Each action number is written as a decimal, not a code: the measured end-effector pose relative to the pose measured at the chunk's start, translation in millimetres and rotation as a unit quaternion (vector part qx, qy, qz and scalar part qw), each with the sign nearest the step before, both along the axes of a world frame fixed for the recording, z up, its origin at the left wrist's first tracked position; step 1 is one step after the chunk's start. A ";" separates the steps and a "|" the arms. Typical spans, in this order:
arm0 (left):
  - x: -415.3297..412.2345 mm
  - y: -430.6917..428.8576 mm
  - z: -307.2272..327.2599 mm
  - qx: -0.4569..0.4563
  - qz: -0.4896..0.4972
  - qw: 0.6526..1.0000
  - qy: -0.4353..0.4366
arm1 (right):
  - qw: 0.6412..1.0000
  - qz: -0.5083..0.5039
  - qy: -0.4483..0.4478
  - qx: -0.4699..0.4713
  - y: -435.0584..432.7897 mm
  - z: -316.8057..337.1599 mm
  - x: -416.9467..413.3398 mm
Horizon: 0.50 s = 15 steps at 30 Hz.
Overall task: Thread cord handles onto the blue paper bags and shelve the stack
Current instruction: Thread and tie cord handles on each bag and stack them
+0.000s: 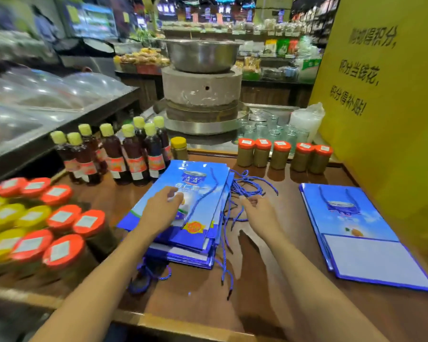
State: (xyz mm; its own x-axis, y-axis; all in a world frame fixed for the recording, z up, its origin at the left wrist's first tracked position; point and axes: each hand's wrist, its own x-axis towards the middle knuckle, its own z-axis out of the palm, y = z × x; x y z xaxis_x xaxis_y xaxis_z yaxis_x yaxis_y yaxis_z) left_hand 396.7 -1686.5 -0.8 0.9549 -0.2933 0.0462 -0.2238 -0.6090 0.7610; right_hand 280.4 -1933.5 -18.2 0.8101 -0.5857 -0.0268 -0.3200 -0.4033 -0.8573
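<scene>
The stack of blue bags (pixel 195 233) is lying flat in the middle of the wooden table (pixel 269 292), printed face up, and one loose cord (pixel 209 193) is trailing across the top bag from far to near. The left hand (pixel 162 208) is resting on that stack, fingers stretched out, pressing the top bag and gripping nothing. Just right of the stack, a tangle of blue cords (pixel 247 186) is sprawling over the table, with ends running along the stack's right edge toward the near side. The right hand (pixel 260 213) is reaching into that tangle with its fingers curled at the strands. Blur is hiding whether it is pinching one, so I cannot tell.

Well apart on the right, a second pile of bags (pixel 371 218) is lying flat, with a cord handle showing on its top bag. Along the far edge, a row of orange-lidded jars (pixel 279 154) is standing, and dark bottles with yellow caps (pixel 114 149) are crowding the far left. More jars with orange and yellow lids (pixel 59 218) are filling the near left. Beyond the table, a stone mill (pixel 200 92) is carrying a metal bowl (pixel 203 55), and a yellow sign (pixel 381 95) is rising on the right.
</scene>
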 end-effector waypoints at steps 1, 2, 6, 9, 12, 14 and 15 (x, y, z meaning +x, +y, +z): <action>9.4 12.8 -0.7 0.029 0.018 0.999 -0.006 | 1.000 0.005 0.000 0.010 11.7 -0.7 8.5; 19.3 24.8 -2.4 0.064 0.032 0.997 -0.017 | 1.000 0.005 -0.001 0.018 23.7 -1.3 16.4; 42.1 53.2 -7.6 0.085 0.041 0.995 0.016 | 1.000 -0.011 0.009 -0.004 64.7 -2.1 38.2; 42.2 57.3 -9.1 0.074 0.040 0.996 0.024 | 0.999 -0.032 0.018 -0.029 76.3 -1.6 41.8; 35.6 56.2 -9.3 0.094 0.036 0.995 -0.026 | 0.999 -0.040 0.007 0.024 75.7 -2.7 36.9; 25.1 52.5 -5.3 0.093 0.039 0.994 -0.041 | 0.997 -0.047 -0.019 0.051 72.4 -3.4 31.6; 17.7 50.3 -2.2 0.095 0.041 0.994 -0.047 | 0.996 -0.053 -0.030 0.062 69.9 -4.4 28.6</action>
